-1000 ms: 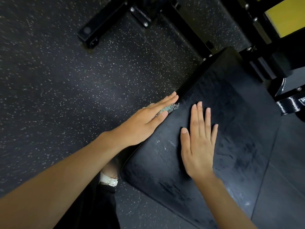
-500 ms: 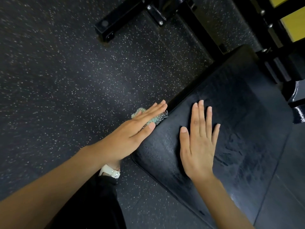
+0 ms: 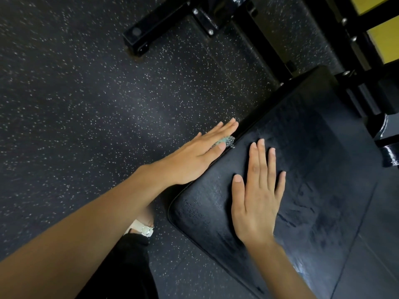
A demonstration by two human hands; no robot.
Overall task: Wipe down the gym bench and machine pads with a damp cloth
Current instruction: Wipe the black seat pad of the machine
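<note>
A black padded bench (image 3: 313,169) runs diagonally from the lower middle to the upper right, with damp streaks on its surface. My left hand (image 3: 194,154) lies flat with straight fingers against the pad's left side edge and presses a greenish mesh cloth (image 3: 227,140) onto it. Only a small corner of the cloth shows past the fingers. My right hand (image 3: 257,195) rests flat on top of the pad, fingers straight and slightly spread, holding nothing.
Dark speckled rubber floor (image 3: 86,93) fills the left side. A black steel frame foot (image 3: 155,31) with bolts lies on the floor at the top. More black machine frame (image 3: 354,61) and a yellow panel (image 3: 386,35) stand at the upper right. My shoe (image 3: 142,228) is below the left arm.
My left hand slid the cloth back along the pad's side edge toward me, then forward again toward the far end. The right hand stays flat on the pad.
</note>
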